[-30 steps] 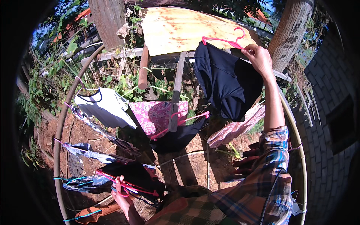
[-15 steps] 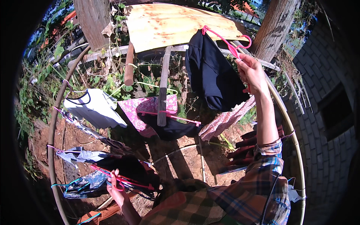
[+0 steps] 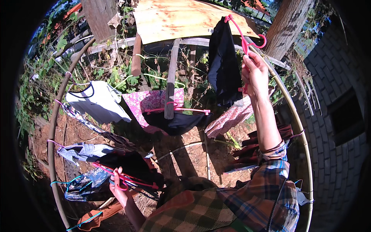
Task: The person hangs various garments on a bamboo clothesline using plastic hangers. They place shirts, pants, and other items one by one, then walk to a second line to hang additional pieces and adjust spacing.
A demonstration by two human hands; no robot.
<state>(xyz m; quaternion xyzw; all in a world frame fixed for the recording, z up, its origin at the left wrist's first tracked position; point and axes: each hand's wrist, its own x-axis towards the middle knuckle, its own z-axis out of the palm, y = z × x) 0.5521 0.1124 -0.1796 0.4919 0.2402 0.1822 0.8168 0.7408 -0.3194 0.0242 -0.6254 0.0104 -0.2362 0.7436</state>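
Raised at the upper right, my right hand [image 3: 256,73] grips a pink clip hanger [image 3: 243,36] near its middle, below the hook. A black garment [image 3: 224,65] hangs down from its clips, left of my wrist. Low on the left, my left hand [image 3: 119,187] is closed around several pink hangers [image 3: 141,182]. Dark cloth [image 3: 127,164] hangs on these, partly lost in shadow. Between my hands, another black garment [image 3: 179,124] is clipped to a pink hanger [image 3: 193,110] beside a wooden post [image 3: 170,79].
Curved poles run along the left [image 3: 53,127] and right [image 3: 305,150]. A white top [image 3: 100,102], a pink floral cloth [image 3: 133,102], a blue patterned garment [image 3: 87,187] and dark red clothes [image 3: 261,143] hang around. A yellowish board [image 3: 189,19] lies at the back, a grey brick wall [image 3: 336,73] right.
The hanger in my right hand has tilted steeper, and its black garment has swung right and turned narrower. My left hand keeps its hold on the pink hangers, almost in place.
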